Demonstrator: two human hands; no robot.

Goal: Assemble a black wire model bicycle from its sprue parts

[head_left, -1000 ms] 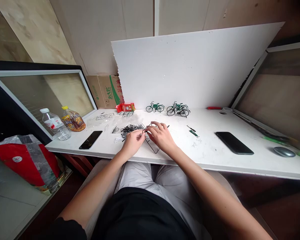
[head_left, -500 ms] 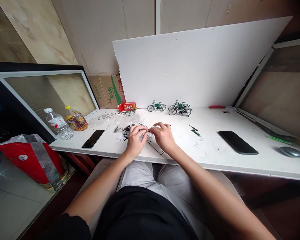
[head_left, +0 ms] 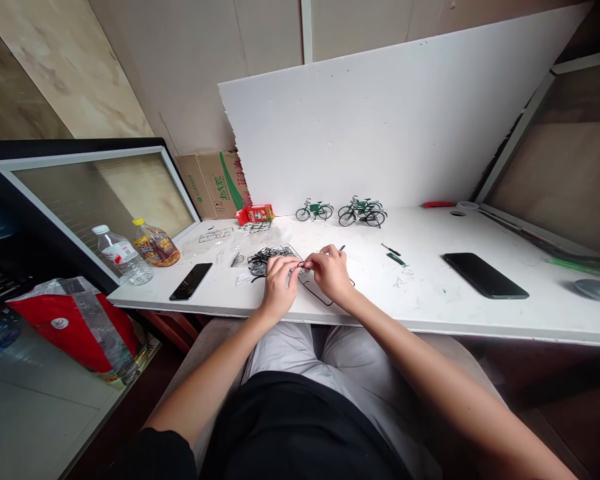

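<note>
My left hand (head_left: 280,287) and my right hand (head_left: 331,275) meet over the front middle of the desk, fingertips pinched together. Between them is a small thin dark part (head_left: 301,265), mostly covered by the fingers, so its exact kind is unclear. Just behind my left hand lies a heap of black plastic model parts (head_left: 271,253). A thin black bent frame piece (head_left: 321,297) rests on the desk beneath my right hand. Farther back stand a green model bicycle (head_left: 314,211) and a cluster of similar model bicycles (head_left: 363,213).
Phones lie at left (head_left: 191,281) and right (head_left: 485,275). Two bottles, one clear (head_left: 123,257) and one yellow-capped (head_left: 156,245), stand at the left edge. A small green tool (head_left: 396,259), a red-handled item (head_left: 439,204) and a mouse (head_left: 597,289) lie to the right.
The camera view has shifted slightly, so the desk appears moved. Both hands stay together around the small dark part, with a slight change in finger position.
</note>
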